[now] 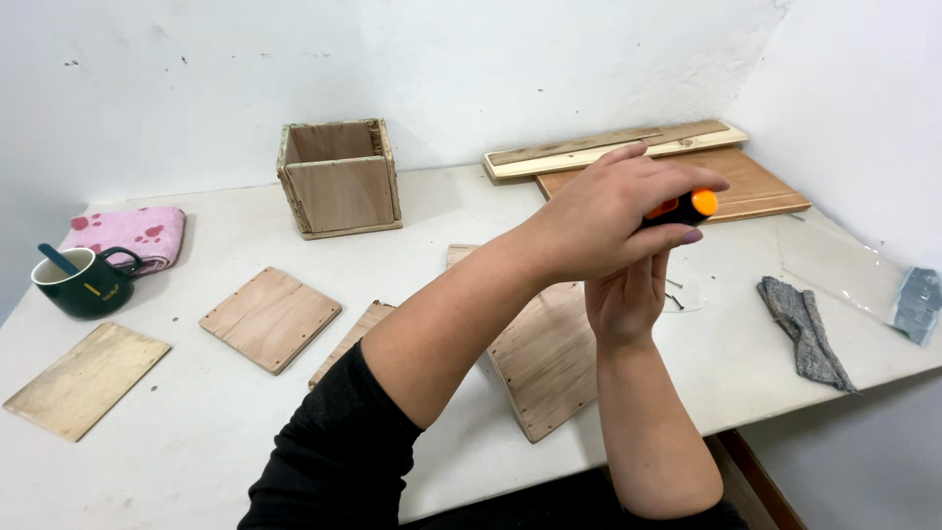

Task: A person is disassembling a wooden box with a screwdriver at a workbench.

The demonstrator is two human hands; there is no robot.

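**Orange-and-black tool held crosswise above the plywood panel**

Taking the open wooden box (pixel 340 179) at the back of the worktop (pixel 196 432) as the landmark: well to its left sit a pink towel (pixel 128 234) and a dark green mug (pixel 83 283), and a loose plywood square (pixel 271 318) lies in front of it.

To the right of the box and nearer the person, the left hand (pixel 608 221) reaches across from the left, its fingers clenched over a tool with an orange and black handle (pixel 687 207). The handle's long axis runs roughly left to right, its orange end pointing away from the box. The right hand (pixel 625 299) rises from below, just under the left hand and touching it; whether it grips the tool's lower part cannot be told, since the left hand hides it. Both hands hover over a larger plywood panel (pixel 545 363).

Further right of the box, boards (pixel 628 147) are stacked against the wall, and a grey cloth (pixel 807 329) lies near the worktop's edge.
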